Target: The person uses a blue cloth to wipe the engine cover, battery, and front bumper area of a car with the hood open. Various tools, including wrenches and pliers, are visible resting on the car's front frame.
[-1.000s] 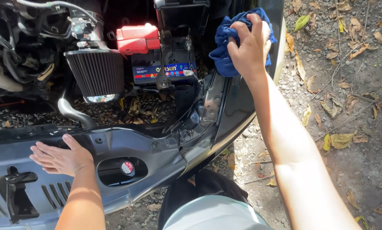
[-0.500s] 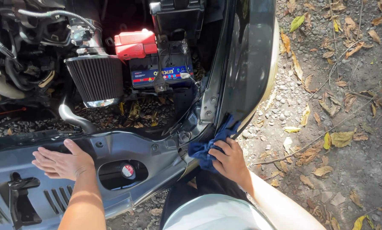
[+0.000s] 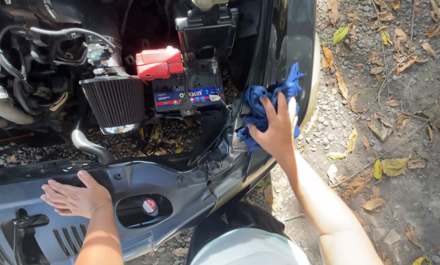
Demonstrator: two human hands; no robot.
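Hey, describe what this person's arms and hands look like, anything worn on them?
Both forearms are bare, with no sleeves in view. The left hand and the right hand wear no gloves, and no rings, watch or bracelet show on either wrist. Both arms lie in bright sunlight, with no markings visible on them.

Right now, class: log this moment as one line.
right hand: presses blue cloth on car body edge | left hand: flat on front panel
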